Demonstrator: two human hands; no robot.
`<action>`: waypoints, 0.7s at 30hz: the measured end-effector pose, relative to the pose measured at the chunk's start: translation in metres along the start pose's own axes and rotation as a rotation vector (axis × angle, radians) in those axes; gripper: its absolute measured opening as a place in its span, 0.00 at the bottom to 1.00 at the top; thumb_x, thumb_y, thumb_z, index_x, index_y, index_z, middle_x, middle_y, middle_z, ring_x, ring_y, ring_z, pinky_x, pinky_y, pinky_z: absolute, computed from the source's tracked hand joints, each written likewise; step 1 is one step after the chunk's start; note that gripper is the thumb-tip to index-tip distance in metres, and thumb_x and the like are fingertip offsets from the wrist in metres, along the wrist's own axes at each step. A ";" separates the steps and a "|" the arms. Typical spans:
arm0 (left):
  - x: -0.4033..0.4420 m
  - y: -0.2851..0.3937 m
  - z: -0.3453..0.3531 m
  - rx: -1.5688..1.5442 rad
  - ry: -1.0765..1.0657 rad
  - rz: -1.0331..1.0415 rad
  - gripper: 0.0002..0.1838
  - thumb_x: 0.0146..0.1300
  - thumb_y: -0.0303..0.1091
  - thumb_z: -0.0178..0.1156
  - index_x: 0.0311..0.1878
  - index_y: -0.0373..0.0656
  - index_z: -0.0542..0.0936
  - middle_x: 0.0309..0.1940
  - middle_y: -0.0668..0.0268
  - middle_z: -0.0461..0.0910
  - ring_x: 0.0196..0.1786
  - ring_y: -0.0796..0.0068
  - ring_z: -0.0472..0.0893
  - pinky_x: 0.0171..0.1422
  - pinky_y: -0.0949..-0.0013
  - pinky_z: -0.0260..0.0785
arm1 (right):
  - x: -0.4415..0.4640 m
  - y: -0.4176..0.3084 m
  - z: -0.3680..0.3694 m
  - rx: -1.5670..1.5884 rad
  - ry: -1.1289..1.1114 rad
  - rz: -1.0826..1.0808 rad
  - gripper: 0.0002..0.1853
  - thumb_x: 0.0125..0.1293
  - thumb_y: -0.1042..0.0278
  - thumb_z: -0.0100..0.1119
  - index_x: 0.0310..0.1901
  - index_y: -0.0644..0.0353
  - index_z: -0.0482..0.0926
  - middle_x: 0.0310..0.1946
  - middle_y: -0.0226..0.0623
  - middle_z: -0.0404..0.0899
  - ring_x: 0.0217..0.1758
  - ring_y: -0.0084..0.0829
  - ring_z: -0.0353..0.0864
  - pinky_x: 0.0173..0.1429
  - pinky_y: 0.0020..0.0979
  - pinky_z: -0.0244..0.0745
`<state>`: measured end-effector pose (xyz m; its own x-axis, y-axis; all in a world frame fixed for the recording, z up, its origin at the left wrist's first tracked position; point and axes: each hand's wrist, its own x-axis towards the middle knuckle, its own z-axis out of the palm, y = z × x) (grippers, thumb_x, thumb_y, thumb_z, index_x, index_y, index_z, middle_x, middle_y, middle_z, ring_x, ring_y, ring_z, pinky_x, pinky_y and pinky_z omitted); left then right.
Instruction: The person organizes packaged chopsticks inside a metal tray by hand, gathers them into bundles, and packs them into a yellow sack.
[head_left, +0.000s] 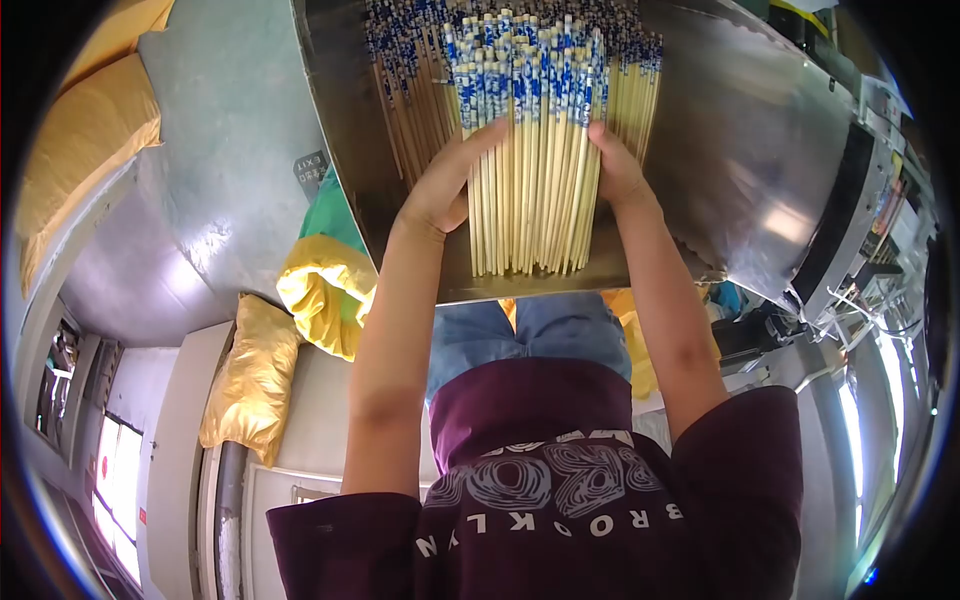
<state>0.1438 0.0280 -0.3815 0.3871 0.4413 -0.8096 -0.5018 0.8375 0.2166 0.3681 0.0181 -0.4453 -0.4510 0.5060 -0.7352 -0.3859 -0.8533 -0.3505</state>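
Observation:
A thick bundle of pale wooden chopsticks (535, 190) with blue-and-white patterned ends stands between my hands, patterned ends pointing away from me. My left hand (455, 180) presses on its left side, with the thumb lying over the front sticks. On the opposite side, my right hand (617, 165) grips the bundle, thumb near the patterned part. The other fingers are mostly hidden behind the sticks. Behind the bundle, more chopsticks (400, 90) with the same blue ends lie in the metal tray (740, 130).
The tray's near edge (460, 299) runs just in front of my waist. Green and yellow sacking (325, 275) hangs at the left, with a stuffed yellow bag (255, 375) below it. Another yellow bag (90, 150) lies at upper left. Machine parts and wires (870, 310) are at right.

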 end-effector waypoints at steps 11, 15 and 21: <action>0.035 0.076 0.002 -0.117 -0.141 0.136 0.28 0.63 0.52 0.57 0.56 0.39 0.71 0.50 0.64 0.77 0.51 0.74 0.77 0.57 0.68 0.69 | 0.054 -0.054 0.047 -0.170 0.359 -0.113 0.39 0.57 0.30 0.51 0.57 0.60 0.71 0.51 0.38 0.76 0.55 0.33 0.73 0.59 0.34 0.68; 0.031 0.081 0.016 -0.069 -0.146 0.027 0.17 0.64 0.43 0.56 0.53 0.46 0.75 0.48 0.57 0.78 0.50 0.59 0.76 0.57 0.60 0.68 | 0.055 -0.055 0.047 -0.120 0.224 -0.204 0.39 0.56 0.31 0.54 0.57 0.60 0.71 0.53 0.37 0.75 0.55 0.32 0.73 0.59 0.34 0.68; 0.018 0.065 0.018 0.095 -0.140 0.264 0.29 0.51 0.39 0.71 0.53 0.38 0.71 0.48 0.60 0.77 0.48 0.71 0.79 0.52 0.66 0.73 | 0.031 -0.063 0.063 -0.254 0.255 -0.222 0.31 0.62 0.42 0.56 0.57 0.59 0.71 0.52 0.36 0.76 0.53 0.32 0.74 0.58 0.34 0.68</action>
<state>0.1323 0.0966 -0.3723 0.3588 0.6824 -0.6368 -0.5274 0.7111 0.4649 0.3281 0.0949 -0.4096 -0.1530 0.6609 -0.7347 -0.2261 -0.7472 -0.6250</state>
